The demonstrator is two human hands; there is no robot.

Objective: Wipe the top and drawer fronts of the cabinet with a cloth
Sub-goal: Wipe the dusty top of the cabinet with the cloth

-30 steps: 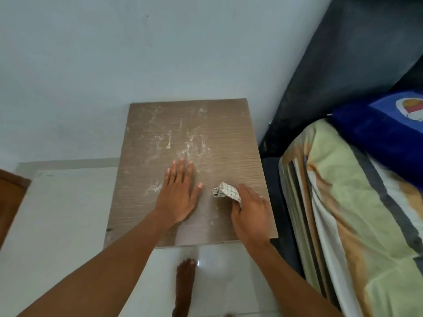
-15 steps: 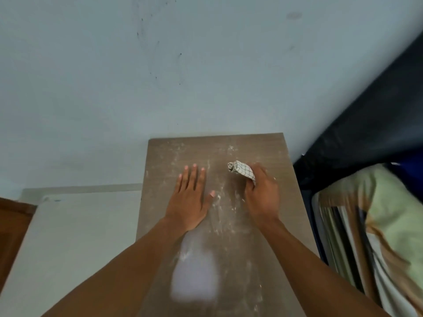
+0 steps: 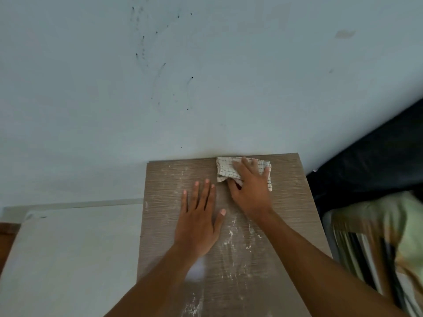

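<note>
While my right hand (image 3: 250, 188) presses the white checked cloth (image 3: 223, 170) flat at the back edge of the brown wood-grain cabinet top (image 3: 288, 202), my left hand (image 3: 199, 218) braces flat, fingers straight, mid-top. Looks like the top-wipe step; next I'd drag frontward through the white dust (image 3: 231, 234).

The wall (image 3: 206, 88) bounds the cabinet top (image 3: 290, 202) behind, the bed (image 3: 377, 236) at right.

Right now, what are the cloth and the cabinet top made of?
The cloth looks like thin woven cotton, off-white with a dark grid; it folds softly under the right hand. The cabinet top seems matt wood-grain laminate on board, judging by its fine even lines, though it could be real wood.
</note>
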